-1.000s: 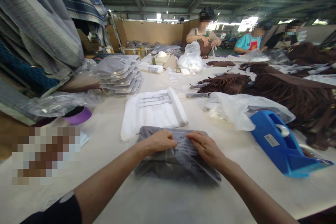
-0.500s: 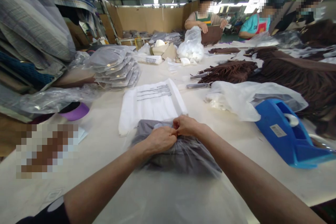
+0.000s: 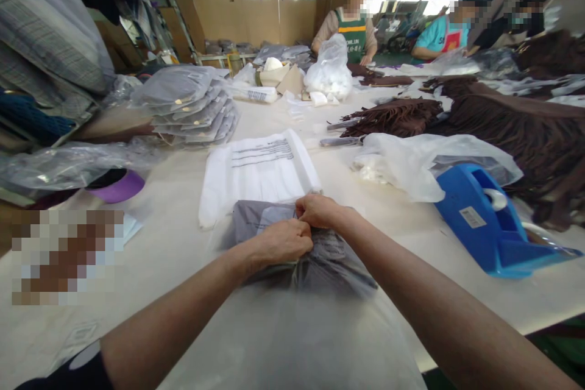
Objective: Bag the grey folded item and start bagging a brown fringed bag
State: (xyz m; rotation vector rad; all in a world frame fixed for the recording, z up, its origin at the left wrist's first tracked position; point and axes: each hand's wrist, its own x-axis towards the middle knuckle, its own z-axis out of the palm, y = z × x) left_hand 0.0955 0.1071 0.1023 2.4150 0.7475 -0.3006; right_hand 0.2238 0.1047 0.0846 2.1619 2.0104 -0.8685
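A clear plastic bag [image 3: 292, 329] lies in front of me, with a folded dark grey-brown cloth item [image 3: 249, 219] inside its far part. My left hand [image 3: 284, 242] is closed, its fingers curled on the gathered plastic over the cloth. Just beyond it my right hand [image 3: 320, 210] pinches the bag near its far edge. The two hands almost touch. Creases in the plastic run from them toward me. The fingertips are partly hidden. Right behind the bag lies a stack of white printed plastic bags [image 3: 260, 173].
Packed grey bundles [image 3: 187, 103] are stacked at the left, near a purple visor [image 3: 121, 187]. A blue tape dispenser [image 3: 484, 225] stands at the right, beside a loose plastic bag [image 3: 406, 161] and brown fringed cloth [image 3: 512, 134]. Co-workers [image 3: 350, 36] stand across the table.
My left hand has shifted slightly toward me and right, apart from the right fingertips, drawing creases in the plastic. The view has shifted a little. The co-worker across has lowered the brown cloth.
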